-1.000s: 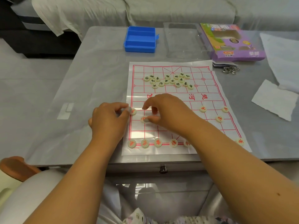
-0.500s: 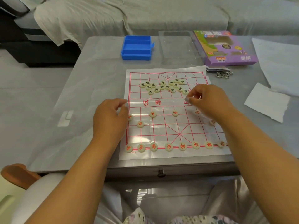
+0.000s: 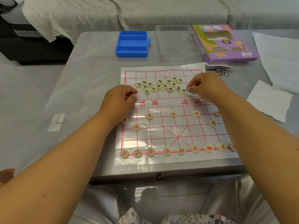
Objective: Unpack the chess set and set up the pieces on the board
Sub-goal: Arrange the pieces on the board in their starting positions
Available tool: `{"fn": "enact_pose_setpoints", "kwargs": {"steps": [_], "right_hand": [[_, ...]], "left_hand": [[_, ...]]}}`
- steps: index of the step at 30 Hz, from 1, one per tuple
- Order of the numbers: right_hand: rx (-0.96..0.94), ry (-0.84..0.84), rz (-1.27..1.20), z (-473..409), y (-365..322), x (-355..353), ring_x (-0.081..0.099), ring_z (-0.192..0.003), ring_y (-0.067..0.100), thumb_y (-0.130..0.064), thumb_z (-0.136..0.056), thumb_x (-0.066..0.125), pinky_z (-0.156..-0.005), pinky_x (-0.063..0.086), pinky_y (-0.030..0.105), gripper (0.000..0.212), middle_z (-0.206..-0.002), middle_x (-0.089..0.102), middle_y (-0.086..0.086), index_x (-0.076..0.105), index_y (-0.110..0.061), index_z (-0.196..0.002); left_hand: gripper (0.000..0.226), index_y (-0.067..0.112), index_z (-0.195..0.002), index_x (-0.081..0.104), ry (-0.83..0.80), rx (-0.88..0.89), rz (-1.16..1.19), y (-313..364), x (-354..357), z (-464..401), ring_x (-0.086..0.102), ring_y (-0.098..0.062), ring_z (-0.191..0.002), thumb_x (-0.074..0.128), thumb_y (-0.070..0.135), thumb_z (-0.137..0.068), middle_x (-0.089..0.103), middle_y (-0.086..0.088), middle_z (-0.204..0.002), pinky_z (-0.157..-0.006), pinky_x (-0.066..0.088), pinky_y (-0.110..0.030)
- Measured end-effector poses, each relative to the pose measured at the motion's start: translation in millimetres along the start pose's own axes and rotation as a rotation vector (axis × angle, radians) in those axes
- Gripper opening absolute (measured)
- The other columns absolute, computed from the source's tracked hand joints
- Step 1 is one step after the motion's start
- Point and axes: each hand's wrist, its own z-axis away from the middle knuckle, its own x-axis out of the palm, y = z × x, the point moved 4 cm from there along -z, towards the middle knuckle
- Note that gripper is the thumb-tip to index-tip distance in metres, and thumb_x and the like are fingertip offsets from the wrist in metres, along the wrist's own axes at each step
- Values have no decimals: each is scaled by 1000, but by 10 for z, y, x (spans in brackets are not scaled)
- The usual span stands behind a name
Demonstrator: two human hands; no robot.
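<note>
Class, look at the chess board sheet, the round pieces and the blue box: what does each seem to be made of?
Board sheet: likely thin glossy plastic film; it shines and wrinkles.
Round pieces: probably cream plastic or resin, smooth, with printed characters.
Blue box: moulded plastic, uniform colour, ribbed compartments.

Both hands [image 3: 163, 92] now at black pieces [image 3: 161, 85]

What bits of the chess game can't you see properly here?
Head view:
- Left hand covers the board's left edge and half of one red piece.
- Right forearm hides the board's right edge.
- Black pieces: characters too small to read.
- Right hand: fingertips blurred.
</note>
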Motion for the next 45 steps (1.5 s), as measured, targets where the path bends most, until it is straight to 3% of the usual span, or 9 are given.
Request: {"fn": "enact_pose_setpoints", "kwargs": {"steps": [7,15,20,24,28,33,38,45], "right_hand": [[38,-95,-16,-99,72,124,54,-86,15,-33,-75,76,-76,45,28,34,-93,57,-4,65,-23,-105],[55,-160,-82,-141,98,135,54,-83,16,-27,-73,79,-79,47,30,33,-91,58,-3,65,-23,-103],[46,-169,-124,-171,111,147,56,-78,16,-26,-73,79,-79,50,33,28,-86,60,-3,66,-22,-97],[11,-160,-113,-195,96,152,53,-71,13,-28,-72,79,-66,46,27,29,-78,54,-8,64,-23,-96],[-34,-116,-92,-235,23,173,50,-76,12,-31,-71,80,-56,36,21,35,-83,53,-8,60,-26,-99],[-153,-89,-2,-280,-185,272,49,-79,13,-39,-74,76,-63,36,22,28,-85,52,-8,65,-27,-97],[-212,-69,53,-327,-251,331,53,-83,14,-44,-74,74,-73,47,28,29,-89,57,-7,68,-26,-96],[-221,-37,-65,-497,-316,163,45,-64,7,-33,-75,75,-56,35,21,19,-73,49,-11,65,-24,-89]], "left_hand": [[21,16,-111,67,49,64,5,-37,21,-212,52,-9,-93,55,23,-95,64,1,-110,-82,40,-20],[13,21,-96,68,101,32,82,-147,65,-334,56,-2,-79,58,30,-93,63,9,-92,-68,41,-12],[22,15,-93,68,118,11,77,-158,93,-368,57,-9,-81,54,33,-95,65,4,-90,-69,45,-19],[29,11,-94,68,108,11,113,-163,93,-373,58,-15,-87,47,31,-98,67,-3,-95,-71,43,-16],[32,8,-96,68,104,26,148,-148,85,-365,59,-18,-90,43,28,-99,67,-4,-96,-73,43,-17],[32,7,-93,67,98,38,151,-154,87,-371,59,-21,-89,43,28,-99,67,-8,-94,-75,45,-22],[31,8,-89,66,87,51,136,-167,89,-380,59,-21,-88,44,28,-98,66,-8,-91,-75,47,-26],[31,11,-88,65,78,71,105,-190,113,-394,57,-19,-84,43,31,-98,64,-5,-87,-74,47,-29]]}}
